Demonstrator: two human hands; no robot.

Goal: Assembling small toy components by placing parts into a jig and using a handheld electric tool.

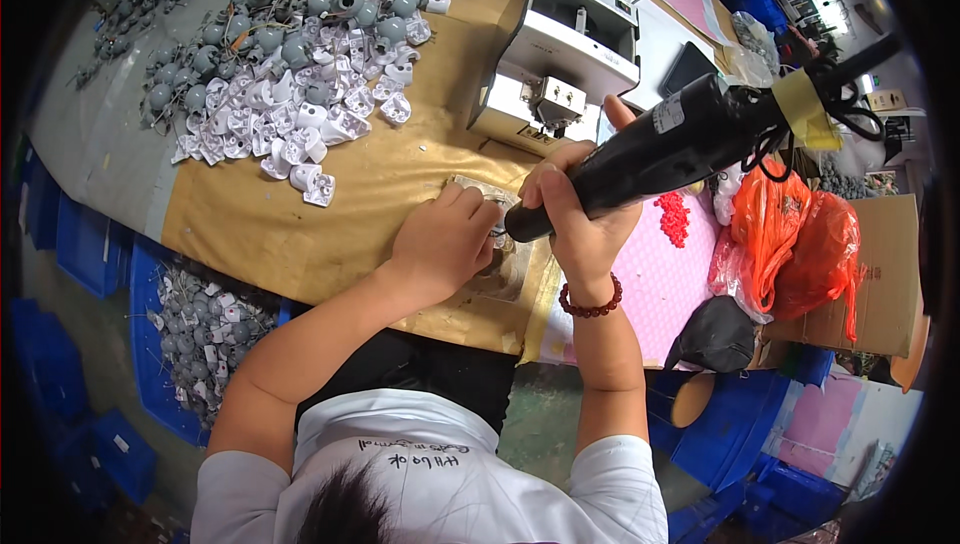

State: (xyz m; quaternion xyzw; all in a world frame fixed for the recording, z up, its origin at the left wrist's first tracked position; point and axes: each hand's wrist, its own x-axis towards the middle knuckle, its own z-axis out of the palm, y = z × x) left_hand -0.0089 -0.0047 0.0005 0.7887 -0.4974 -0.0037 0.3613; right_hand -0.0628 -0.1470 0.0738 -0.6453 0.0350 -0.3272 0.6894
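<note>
My right hand (585,204) is wrapped round a black electric screwdriver (660,149), its thumb raised along the body. The tool slants down to the left, its nose close to the fingers of my left hand (445,242). That hand is closed, with its fingertips on a small part at a clear work block (505,269) near the table's front edge; the part is mostly hidden. Beyond my left hand lie a heap of white plastic housings (290,119) and a pile of grey round parts with wires (300,24).
A white-and-black machine (570,54) stands at the back. To the right are red small pieces (673,219) on a pink sheet, orange plastic bags (790,234), a cardboard box (870,264) and a black bundle (713,334). A blue bin (150,364) of finished-looking parts sits lower left.
</note>
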